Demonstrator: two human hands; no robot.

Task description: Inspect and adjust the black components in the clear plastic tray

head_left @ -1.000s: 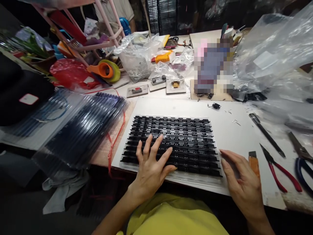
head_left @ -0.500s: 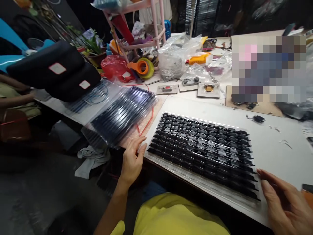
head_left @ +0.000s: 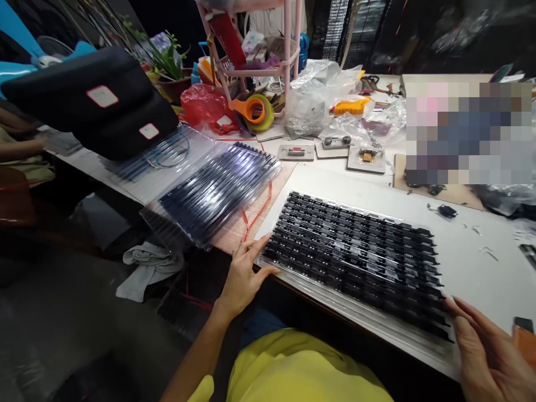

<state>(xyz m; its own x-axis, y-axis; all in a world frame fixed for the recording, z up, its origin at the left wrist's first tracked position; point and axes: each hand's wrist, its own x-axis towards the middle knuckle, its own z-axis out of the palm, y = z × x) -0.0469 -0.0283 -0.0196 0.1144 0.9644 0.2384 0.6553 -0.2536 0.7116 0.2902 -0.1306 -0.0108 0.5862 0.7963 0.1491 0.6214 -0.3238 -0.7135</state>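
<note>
1. Head view: clear plastic tray (head_left: 335, 298) lying at a slant on the white board (head_left: 473, 245), near rim close to the edge of the tabletop (head_left: 228, 241); filled with rows of small black parts (head_left: 360, 257).
2. Left hand (head_left: 247, 273) at the near left corner of the tray: thumb along the near rim, fingers at the left side. Touching, but firmness of hold impossible to judge.
3. Right hand (head_left: 481, 340) at the opposite end: fingertips against the side, thumb just below, palm away from the tray. Pinching or merely touching, not clear.
4. Best handling, as a judgement: keep to the clear rim, press evenly from both ends, and stay off the black rows. Avoid twisting or jolting; likely risk of knocking parts out of line.
5. Mind the narrow strip in front; better to favour the middle of the board.
6. Writing: two pale labels (head_left: 103, 96) with red borders on the black padded object (head_left: 121, 134), too small to read. No legible brand on the tray. Upper right corner masked by coarse blocks.
</note>
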